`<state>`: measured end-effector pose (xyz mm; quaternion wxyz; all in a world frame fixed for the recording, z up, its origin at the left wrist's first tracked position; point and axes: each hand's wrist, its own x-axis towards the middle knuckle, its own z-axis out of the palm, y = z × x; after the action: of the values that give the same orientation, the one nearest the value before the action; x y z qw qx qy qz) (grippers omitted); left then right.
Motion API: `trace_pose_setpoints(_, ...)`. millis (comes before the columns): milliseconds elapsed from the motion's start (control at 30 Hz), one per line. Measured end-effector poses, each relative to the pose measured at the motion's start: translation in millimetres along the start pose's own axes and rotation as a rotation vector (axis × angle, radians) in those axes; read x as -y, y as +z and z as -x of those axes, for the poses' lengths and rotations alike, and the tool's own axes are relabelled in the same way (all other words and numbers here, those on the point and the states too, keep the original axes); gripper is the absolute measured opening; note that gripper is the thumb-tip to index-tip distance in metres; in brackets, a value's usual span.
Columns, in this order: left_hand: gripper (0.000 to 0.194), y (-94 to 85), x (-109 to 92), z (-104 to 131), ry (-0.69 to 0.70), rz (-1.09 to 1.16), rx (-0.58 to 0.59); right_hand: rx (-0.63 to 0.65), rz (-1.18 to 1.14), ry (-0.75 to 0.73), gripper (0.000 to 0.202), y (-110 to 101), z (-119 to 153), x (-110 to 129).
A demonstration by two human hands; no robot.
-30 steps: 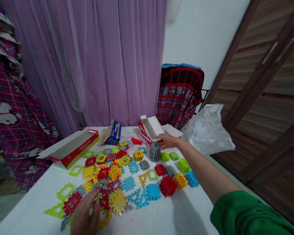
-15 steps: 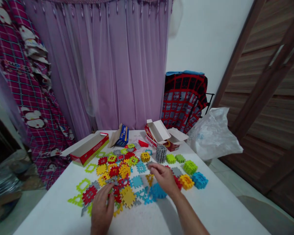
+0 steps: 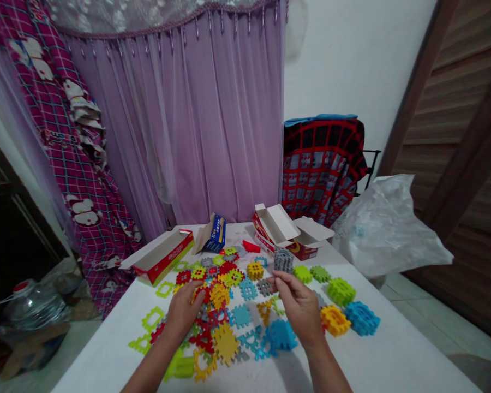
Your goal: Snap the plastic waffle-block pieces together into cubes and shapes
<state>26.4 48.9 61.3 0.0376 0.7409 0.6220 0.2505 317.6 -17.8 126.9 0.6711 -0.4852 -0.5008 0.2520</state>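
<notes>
Interlocking plastic building pieces with toothed edges lie in a loose, mixed-colour spread before me. My left hand (image 3: 185,311) reaches over its left side, fingers curved and apart from the thumb, close to a red piece (image 3: 205,295). At the right of the spread, my right hand (image 3: 300,305) has thumb and fingertips pinched at the edge of a grey toothed piece (image 3: 264,286). Beneath and left of that hand are a yellow triangular piece (image 3: 265,311) and a blue stack (image 3: 283,334). A large yellow piece (image 3: 226,344) lies between my forearms.
Sorted stacks in grey (image 3: 283,260), lime green (image 3: 341,292), yellow (image 3: 335,320) and blue (image 3: 363,318) stand on the right. Behind the pieces are an opened red box (image 3: 163,259), a blue box (image 3: 216,233) and white-lined boxes (image 3: 276,224). A plastic bag (image 3: 388,229) hangs beyond the right edge.
My left hand has moved forward, farther over the pile, uncovering green pieces near the front. My right hand has shifted slightly right. The whole view has swung a little to the left.
</notes>
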Motion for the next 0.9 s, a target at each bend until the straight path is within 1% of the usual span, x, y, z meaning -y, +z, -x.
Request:
trace_pose_setpoints(100, 0.037, 5.0, 3.2, -43.2, -0.064, -0.077, 0.095, -0.038, 0.007, 0.014, 0.030, -6.7, -3.3, -4.5)
trace_pose_setpoints(200, 0.040, 15.9, 4.5, -78.3, -0.096, -0.147, 0.163, -0.070, 0.016, 0.015, 0.031, -12.0, -7.7, -10.0)
trace_pose_setpoints(300, 0.047, 24.8, 4.6, -104.8, -0.115, -0.220, 0.228, -0.089, 0.044, 0.013, 0.030, -15.4, -10.0, -12.7)
trace_pose_setpoints(400, 0.057, 30.2, 5.3, -123.3, -0.130, -0.280, 0.299, -0.091, 0.085, -0.005, 0.029, -17.0, -9.8, -11.8)
trace_pose_setpoints(500, 0.067, 32.9, 6.4, -135.2, -0.148, -0.327, 0.380, -0.087, 0.100, -0.016, 0.027, -17.9, -9.3, -9.5)
trace_pose_setpoints(600, 0.067, 33.0, 6.5, -143.2, -0.162, -0.375, 0.426, -0.092, 0.093, -0.008, 0.028, -18.7, -9.7, -7.6)
trace_pose_setpoints(767, 0.059, 27.8, 1.2, -148.0, -0.162, -0.416, 0.392, -0.089, 0.075, -0.015, 0.027, -19.7, -10.1, -5.1)
trace_pose_setpoints(900, 0.056, 25.1, -5.3, -138.2, -0.153, -0.368, 0.343, -0.087, 0.081, -0.009, 0.026, -18.5, -9.0, -3.9)
